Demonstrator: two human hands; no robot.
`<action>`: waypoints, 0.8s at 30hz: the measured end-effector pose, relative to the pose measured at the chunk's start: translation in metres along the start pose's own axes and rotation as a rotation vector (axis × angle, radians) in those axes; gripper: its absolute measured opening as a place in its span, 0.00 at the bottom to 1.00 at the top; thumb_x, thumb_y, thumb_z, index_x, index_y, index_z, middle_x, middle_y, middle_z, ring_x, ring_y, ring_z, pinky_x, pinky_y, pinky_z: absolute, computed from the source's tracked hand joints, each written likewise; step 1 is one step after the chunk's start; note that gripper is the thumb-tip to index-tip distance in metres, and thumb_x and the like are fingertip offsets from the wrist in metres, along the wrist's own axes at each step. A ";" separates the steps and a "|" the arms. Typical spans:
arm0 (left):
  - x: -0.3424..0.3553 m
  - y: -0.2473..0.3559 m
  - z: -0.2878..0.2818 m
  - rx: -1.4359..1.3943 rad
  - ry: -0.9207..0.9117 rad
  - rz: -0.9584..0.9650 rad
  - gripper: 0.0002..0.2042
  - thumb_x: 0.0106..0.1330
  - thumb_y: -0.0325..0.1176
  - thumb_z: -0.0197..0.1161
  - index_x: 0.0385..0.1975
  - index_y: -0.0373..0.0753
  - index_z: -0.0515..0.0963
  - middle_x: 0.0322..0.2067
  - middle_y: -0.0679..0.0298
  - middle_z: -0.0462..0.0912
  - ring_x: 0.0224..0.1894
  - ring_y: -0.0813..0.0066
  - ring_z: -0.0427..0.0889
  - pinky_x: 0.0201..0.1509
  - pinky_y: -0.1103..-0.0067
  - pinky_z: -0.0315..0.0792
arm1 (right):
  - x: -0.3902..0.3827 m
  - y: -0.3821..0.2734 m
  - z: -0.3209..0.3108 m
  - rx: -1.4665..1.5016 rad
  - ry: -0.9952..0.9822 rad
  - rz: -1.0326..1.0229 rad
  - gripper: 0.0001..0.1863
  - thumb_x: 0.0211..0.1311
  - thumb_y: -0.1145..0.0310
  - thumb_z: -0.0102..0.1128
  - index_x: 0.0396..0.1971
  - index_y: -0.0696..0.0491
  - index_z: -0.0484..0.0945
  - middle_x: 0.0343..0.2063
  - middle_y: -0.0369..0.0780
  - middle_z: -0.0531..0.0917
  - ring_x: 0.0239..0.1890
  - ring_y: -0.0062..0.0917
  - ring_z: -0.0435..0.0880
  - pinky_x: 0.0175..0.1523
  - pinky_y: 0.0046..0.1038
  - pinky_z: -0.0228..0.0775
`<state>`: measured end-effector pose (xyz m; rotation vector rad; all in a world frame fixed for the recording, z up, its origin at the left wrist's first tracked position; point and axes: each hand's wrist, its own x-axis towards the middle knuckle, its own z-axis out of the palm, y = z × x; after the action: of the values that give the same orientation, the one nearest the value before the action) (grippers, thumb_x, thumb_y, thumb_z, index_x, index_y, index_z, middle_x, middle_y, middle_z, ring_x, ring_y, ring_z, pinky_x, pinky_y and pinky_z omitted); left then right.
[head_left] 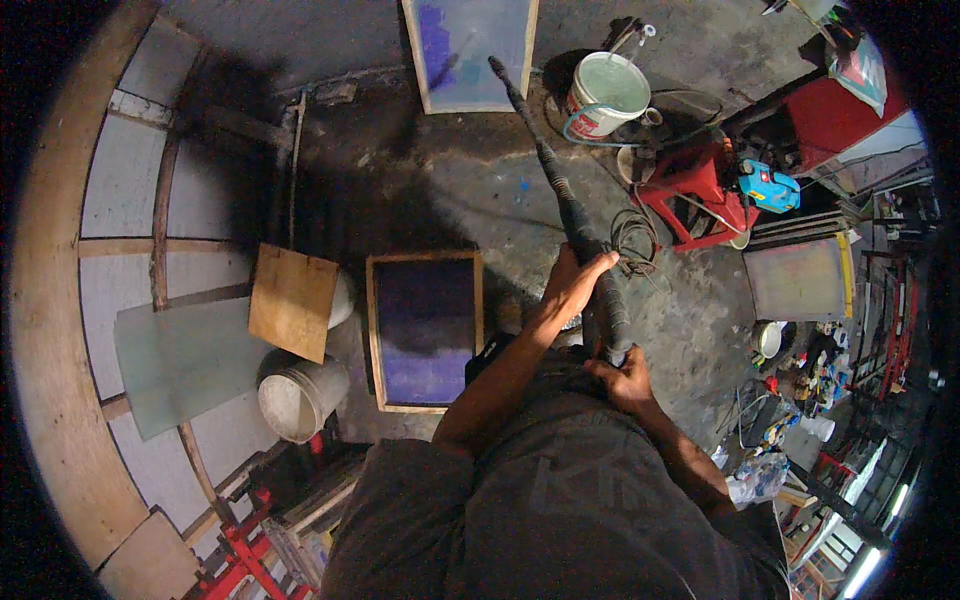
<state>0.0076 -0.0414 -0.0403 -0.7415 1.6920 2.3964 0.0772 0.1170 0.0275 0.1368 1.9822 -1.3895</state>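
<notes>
A long dark pressure-washer lance (560, 185) runs from my waist up toward the far wall, its shaft wrapped in black tape. My left hand (576, 288) is closed around its middle part. Nearer my body, my right hand (624, 380) grips the rear end, where the handle is partly hidden by the fingers. The lance's tip points at a wood-framed mesh screen (490, 60) leaning on the wall, with a purple patch on its left side. Another framed screen (425, 335), dark purple, stands to the left of my arms. No spray can be made out.
At the far right are a white bucket (592, 122) of water, a red stool (690, 190), a blue machine (772, 187) and a coiled hose (634, 243). A wooden board (292, 300) and a pale bucket (300, 398) stand left. Stacked screens (797, 280) and clutter line the right.
</notes>
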 end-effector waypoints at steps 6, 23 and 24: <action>-0.002 0.004 0.004 -0.042 -0.043 -0.010 0.31 0.51 0.51 0.65 0.42 0.27 0.66 0.33 0.57 0.75 0.34 0.68 0.73 0.39 0.74 0.69 | 0.001 0.010 -0.002 0.031 -0.007 -0.033 0.14 0.47 0.74 0.63 0.35 0.56 0.71 0.25 0.34 0.75 0.27 0.20 0.73 0.33 0.24 0.64; -0.001 -0.011 -0.011 -0.050 -0.003 -0.121 0.24 0.52 0.50 0.63 0.34 0.32 0.73 0.28 0.62 0.75 0.31 0.73 0.72 0.36 0.75 0.66 | 0.011 0.008 -0.009 -0.162 -0.023 0.128 0.15 0.48 0.68 0.65 0.35 0.58 0.75 0.32 0.39 0.81 0.34 0.25 0.78 0.41 0.31 0.69; -0.006 -0.007 -0.010 -0.081 0.023 -0.118 0.20 0.53 0.48 0.63 0.29 0.34 0.73 0.25 0.65 0.74 0.29 0.75 0.70 0.35 0.76 0.65 | 0.016 0.027 -0.014 -0.210 -0.040 0.115 0.15 0.49 0.68 0.65 0.35 0.58 0.75 0.32 0.39 0.81 0.34 0.25 0.78 0.41 0.30 0.69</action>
<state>0.0183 -0.0470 -0.0458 -0.8585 1.5213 2.3965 0.0706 0.1354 -0.0006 0.1240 2.0396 -1.0968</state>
